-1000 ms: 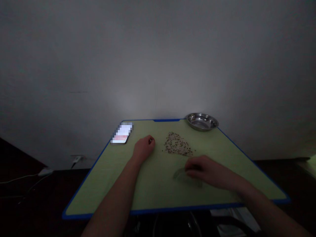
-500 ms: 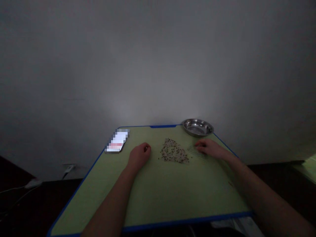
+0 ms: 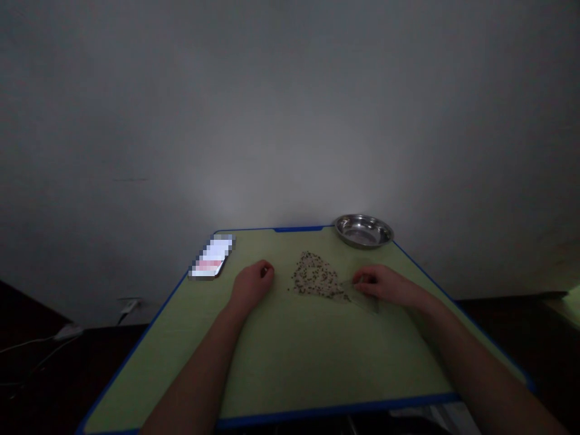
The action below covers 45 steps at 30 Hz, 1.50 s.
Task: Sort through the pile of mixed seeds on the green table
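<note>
A loose pile of pale grains mixed with dark beans point(image 3: 312, 278) lies on the middle of the green table point(image 3: 290, 356). My right hand point(image 3: 378, 283) is at the pile's right side, its fingers pinched on a thin, see-through plastic piece point(image 3: 366, 307). The near edge of this piece reaches the pile's lower right corner, where several dark beans lie apart. What kind of thing it is I cannot make out. To the left of the pile rests my left hand point(image 3: 254, 284), curled into a loose fist, with nothing visible in it.
A shallow steel bowl point(image 3: 364, 231) stands at the table's far right corner. A phone with a lit, blurred screen point(image 3: 212, 257) lies near the left edge. A grey wall point(image 3: 290, 121) rises behind the table. Cables and a plug point(image 3: 129, 308) are low on the left.
My right hand has moved slightly nearer to me with the clear piece, which now lies at the pile's lower right corner. My left hand has hardly moved.
</note>
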Tool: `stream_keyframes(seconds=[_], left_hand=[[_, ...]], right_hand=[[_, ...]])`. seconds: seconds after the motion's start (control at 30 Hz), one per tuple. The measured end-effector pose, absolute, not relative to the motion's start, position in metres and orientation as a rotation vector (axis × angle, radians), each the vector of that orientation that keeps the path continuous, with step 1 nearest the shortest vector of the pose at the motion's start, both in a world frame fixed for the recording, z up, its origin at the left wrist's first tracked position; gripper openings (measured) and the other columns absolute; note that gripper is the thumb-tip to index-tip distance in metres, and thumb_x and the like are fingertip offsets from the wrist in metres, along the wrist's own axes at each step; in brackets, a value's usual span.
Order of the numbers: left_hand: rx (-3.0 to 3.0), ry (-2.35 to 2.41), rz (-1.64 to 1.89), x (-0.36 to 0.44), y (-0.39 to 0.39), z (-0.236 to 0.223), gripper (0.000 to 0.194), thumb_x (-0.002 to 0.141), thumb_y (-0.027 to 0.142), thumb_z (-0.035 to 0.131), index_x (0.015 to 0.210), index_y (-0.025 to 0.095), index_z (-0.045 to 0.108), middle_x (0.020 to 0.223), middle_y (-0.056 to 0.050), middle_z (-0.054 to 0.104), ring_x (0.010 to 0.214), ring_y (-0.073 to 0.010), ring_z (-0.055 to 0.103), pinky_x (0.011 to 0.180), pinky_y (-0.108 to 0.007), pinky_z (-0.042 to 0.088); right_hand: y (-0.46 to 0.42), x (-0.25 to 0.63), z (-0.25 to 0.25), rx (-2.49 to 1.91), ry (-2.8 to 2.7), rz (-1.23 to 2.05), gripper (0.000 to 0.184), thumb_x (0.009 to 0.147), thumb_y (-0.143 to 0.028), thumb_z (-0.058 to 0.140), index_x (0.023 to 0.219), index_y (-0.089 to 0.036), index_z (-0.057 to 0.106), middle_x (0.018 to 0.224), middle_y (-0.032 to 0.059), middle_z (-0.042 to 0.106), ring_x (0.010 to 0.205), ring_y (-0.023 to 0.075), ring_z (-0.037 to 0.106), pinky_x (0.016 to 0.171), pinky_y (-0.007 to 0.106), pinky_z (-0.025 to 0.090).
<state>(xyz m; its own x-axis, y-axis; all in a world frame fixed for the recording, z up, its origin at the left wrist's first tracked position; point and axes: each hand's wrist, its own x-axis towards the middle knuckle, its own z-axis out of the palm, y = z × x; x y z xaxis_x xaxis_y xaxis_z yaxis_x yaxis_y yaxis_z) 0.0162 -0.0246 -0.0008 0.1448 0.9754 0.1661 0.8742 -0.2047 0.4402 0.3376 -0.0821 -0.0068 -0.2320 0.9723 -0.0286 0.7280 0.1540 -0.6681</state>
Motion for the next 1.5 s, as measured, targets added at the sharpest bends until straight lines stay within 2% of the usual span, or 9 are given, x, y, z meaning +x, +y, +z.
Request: stream_keyframes(seconds=[0.2, 0.47, 0.63, 0.87, 1.1, 1.3, 1.5], left_hand=[[2.204, 1.784, 0.639, 0.016, -0.026, -0.001, 0.026, 0.081, 0.033, 0.042, 0.086, 0.021, 0.065, 0.079, -0.004, 0.068, 0.071, -0.0162, 0.059, 0.059, -0.025, 0.036], [2.208, 1.777, 0.658, 0.015, -0.024, -0.003, 0.027, 0.081, 0.034, 0.041, 0.085, 0.02, 0.065, 0.077, -0.004, 0.067, 0.069, -0.016, 0.058, 0.059, -0.025, 0.035], [2.204, 1.775, 0.669, 0.015, -0.024, -0.003, 0.027, 0.081, 0.033, 0.042, 0.084, 0.019, 0.065, 0.077, -0.004, 0.067, 0.068, -0.0156, 0.058, 0.059, -0.025, 0.035], [2.192, 1.783, 0.648, 0.015, -0.025, -0.003, 0.026, 0.081, 0.033, 0.042, 0.085, 0.02, 0.064, 0.078, -0.004, 0.067, 0.071, -0.0161, 0.058, 0.06, -0.025, 0.036], [2.192, 1.783, 0.656, 0.015, -0.024, -0.003, 0.027, 0.081, 0.033, 0.041, 0.085, 0.02, 0.064, 0.077, -0.004, 0.067, 0.071, -0.0162, 0.058, 0.061, -0.026, 0.037], [2.189, 1.77, 0.658, 0.015, -0.025, -0.002, 0.027, 0.081, 0.034, 0.042, 0.086, 0.02, 0.065, 0.079, -0.004, 0.067, 0.071, -0.0164, 0.058, 0.061, -0.026, 0.037], [2.194, 1.764, 0.67, 0.015, -0.024, -0.003, 0.027, 0.081, 0.033, 0.042, 0.085, 0.02, 0.065, 0.079, -0.004, 0.068, 0.072, -0.0164, 0.058, 0.062, -0.026, 0.038]], right_hand=[[-0.093, 0.325, 0.003, -1.568, -2.091, 1.034, 0.027, 0.077, -0.028, 0.056, 0.099, -0.013, 0.064, 0.058, 0.0003, 0.062, 0.048, 0.0107, 0.049, 0.045, 0.021, 0.036], [-0.103, 0.307, 0.011, -1.533, -2.087, 1.186, 0.026, 0.074, -0.028, 0.059, 0.097, -0.015, 0.064, 0.06, 0.0002, 0.064, 0.047, 0.0098, 0.049, 0.043, 0.02, 0.035], [-0.102, 0.315, 0.017, -1.492, -2.05, 1.12, 0.025, 0.076, -0.033, 0.056, 0.091, -0.014, 0.063, 0.056, -0.0003, 0.059, 0.049, 0.012, 0.05, 0.047, 0.023, 0.037], [-0.089, 0.335, 0.008, -1.51, -1.879, 0.825, 0.029, 0.078, -0.041, 0.052, 0.083, -0.015, 0.064, 0.061, 0.0004, 0.056, 0.057, 0.0145, 0.052, 0.052, 0.026, 0.04], [-0.077, 0.344, -0.009, -1.613, -1.864, 0.552, 0.03, 0.081, -0.039, 0.049, 0.088, -0.016, 0.068, 0.073, 0.0048, 0.066, 0.064, 0.0177, 0.056, 0.058, 0.029, 0.042], [-0.077, 0.345, -0.011, -1.568, -1.989, 0.616, 0.03, 0.082, -0.036, 0.049, 0.088, -0.016, 0.07, 0.082, 0.0054, 0.069, 0.071, 0.0186, 0.059, 0.065, 0.029, 0.044], [-0.087, 0.338, -0.001, -1.485, -2.193, 0.844, 0.032, 0.084, -0.038, 0.049, 0.082, -0.016, 0.071, 0.067, 0.0009, 0.063, 0.055, 0.013, 0.049, 0.051, 0.024, 0.037]])
